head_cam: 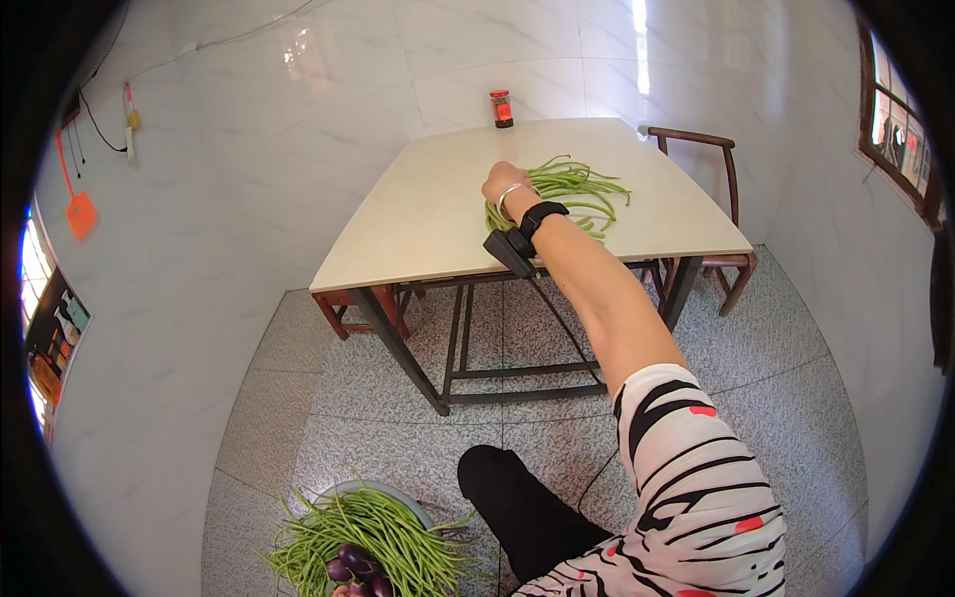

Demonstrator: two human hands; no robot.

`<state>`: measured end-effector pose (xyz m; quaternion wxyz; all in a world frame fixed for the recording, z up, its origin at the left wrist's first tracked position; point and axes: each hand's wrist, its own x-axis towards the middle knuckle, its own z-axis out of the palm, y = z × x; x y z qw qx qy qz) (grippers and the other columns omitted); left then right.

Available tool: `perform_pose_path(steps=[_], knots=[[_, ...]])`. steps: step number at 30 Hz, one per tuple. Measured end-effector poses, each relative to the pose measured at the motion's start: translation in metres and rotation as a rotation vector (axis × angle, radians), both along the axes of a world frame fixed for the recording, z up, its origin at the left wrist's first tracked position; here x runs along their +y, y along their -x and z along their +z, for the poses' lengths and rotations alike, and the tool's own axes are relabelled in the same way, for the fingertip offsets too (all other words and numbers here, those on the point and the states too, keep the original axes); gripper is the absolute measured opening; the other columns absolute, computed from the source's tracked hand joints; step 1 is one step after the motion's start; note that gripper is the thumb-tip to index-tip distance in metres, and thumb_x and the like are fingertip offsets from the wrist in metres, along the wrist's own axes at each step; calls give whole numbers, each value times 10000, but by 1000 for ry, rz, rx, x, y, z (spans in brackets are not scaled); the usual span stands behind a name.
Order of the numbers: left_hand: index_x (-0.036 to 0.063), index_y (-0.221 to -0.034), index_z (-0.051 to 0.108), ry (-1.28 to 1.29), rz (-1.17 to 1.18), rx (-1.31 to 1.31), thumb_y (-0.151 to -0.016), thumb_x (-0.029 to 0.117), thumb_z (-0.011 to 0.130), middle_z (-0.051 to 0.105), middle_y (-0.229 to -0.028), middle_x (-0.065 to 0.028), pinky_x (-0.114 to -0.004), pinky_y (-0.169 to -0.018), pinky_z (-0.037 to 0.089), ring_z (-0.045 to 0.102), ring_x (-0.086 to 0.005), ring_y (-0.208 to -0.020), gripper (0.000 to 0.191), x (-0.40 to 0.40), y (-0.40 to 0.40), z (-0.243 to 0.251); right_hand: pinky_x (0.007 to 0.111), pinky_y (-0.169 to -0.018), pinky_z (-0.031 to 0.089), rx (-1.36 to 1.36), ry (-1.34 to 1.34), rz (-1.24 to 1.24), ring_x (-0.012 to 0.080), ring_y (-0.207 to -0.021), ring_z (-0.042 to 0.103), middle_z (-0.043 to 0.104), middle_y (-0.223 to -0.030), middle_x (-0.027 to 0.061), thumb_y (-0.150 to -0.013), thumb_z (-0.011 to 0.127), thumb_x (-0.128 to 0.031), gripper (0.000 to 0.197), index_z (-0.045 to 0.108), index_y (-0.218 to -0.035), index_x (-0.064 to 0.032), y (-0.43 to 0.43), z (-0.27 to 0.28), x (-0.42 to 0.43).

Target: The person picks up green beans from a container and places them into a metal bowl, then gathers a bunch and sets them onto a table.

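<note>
My right hand reaches across to the pale table, its fingers curled around a bunch of long green beans. The beans fan out to the right of the fist, and some show below it near the wrist. My forearm hides part of the bunch. A bangle and a black strap with a boxy, corded device are on that wrist. My left hand is out of view. On the floor at the lower left, a grey basin is heaped with more long beans and several purple eggplants.
A red-lidded jar stands at the table's far edge by the wall. A wooden chair is on the right, and a wooden stool is under the left side. Dark metal legs support the table. An orange fly swatter hangs on the left wall.
</note>
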<state>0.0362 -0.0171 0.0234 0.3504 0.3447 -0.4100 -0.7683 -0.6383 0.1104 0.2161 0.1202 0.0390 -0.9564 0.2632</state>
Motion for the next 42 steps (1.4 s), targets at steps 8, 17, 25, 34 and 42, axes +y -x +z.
perform_pose_path(steps=[8, 17, 25, 34, 42], knots=[[-16, -1053, 561, 4, 27, -34, -882, 111, 532, 597, -812, -71, -225, -573, 449, 536, -133, -657, 215, 7, 15, 7, 410, -885, 397, 597, 134, 496, 334, -994, 504, 562, -1002, 155, -724, 599, -160, 240, 600, -931, -38, -113, 3, -7], [11, -972, 563, 123, 48, -158, -871, 136, 548, 577, -699, -53, -251, -472, 446, 530, -131, -536, 161, 5, 22, -8, 296, -663, 478, 181, 602, 1177, 201, -725, 599, 585, -823, 140, -757, 584, -167, 188, 608, -843, -1, -239, -59, -50], [0, -1007, 560, 126, 66, -192, -886, 140, 534, 597, -755, -73, -221, -502, 430, 542, -127, -574, 187, 3, 30, 3, 260, -570, 488, -520, 751, 1425, 139, -615, 635, 636, -750, 104, -797, 564, -83, 136, 598, -870, 27, -342, -152, -82], [22, -989, 549, 49, 60, -228, -881, 156, 533, 591, -751, -63, -243, -503, 459, 564, -136, -597, 173, -16, 26, -3, 211, -520, 474, -279, 616, 1202, 97, -547, 600, 644, -711, 71, -806, 583, -135, 165, 623, -862, 15, -232, -3, 22], [-46, -1071, 538, -142, -139, -66, -886, 121, 533, 592, -905, -130, -282, -657, 469, 561, -193, -804, 249, -15, 58, 11, 178, -488, 414, 1, 337, 463, 50, -543, 489, 639, -781, 38, -826, 587, -179, 186, 614, -920, -20, -57, 70, 193]])
